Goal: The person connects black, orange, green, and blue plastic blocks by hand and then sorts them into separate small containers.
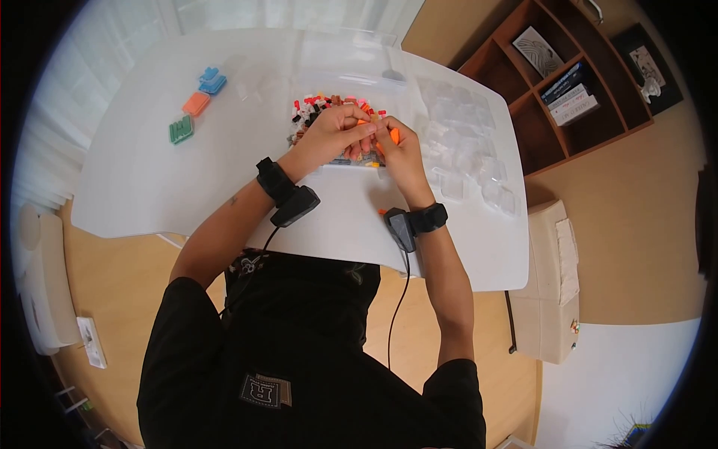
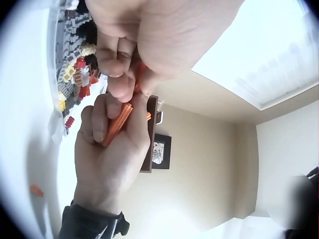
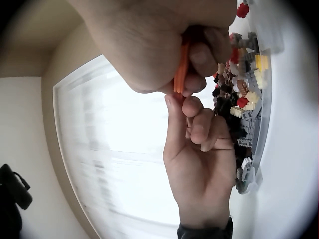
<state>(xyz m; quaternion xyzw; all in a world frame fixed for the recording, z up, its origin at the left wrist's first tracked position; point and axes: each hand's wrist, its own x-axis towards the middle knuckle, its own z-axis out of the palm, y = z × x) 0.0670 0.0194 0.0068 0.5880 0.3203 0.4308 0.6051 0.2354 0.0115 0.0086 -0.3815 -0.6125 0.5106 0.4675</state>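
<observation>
Both hands meet above a clear tray of mixed small bricks (image 3: 244,119). The left hand (image 1: 325,140) pinches a small orange piece (image 2: 141,74) between thumb and fingers, its fingertips against those of the right hand. Curled round several ridged orange pieces (image 1: 394,136) (image 2: 118,124) (image 3: 182,69) is the right hand (image 1: 404,159), with their ends sticking out of its grip. Fingers hide part of the pieces, and how they join cannot be told.
Blue (image 1: 212,81), orange (image 1: 196,103) and green (image 1: 181,129) items lie at the table's left. Clear containers (image 1: 464,127) cover its right side. A loose orange piece (image 2: 36,190) lies near the right wrist. A wooden shelf (image 1: 538,127) stands beyond.
</observation>
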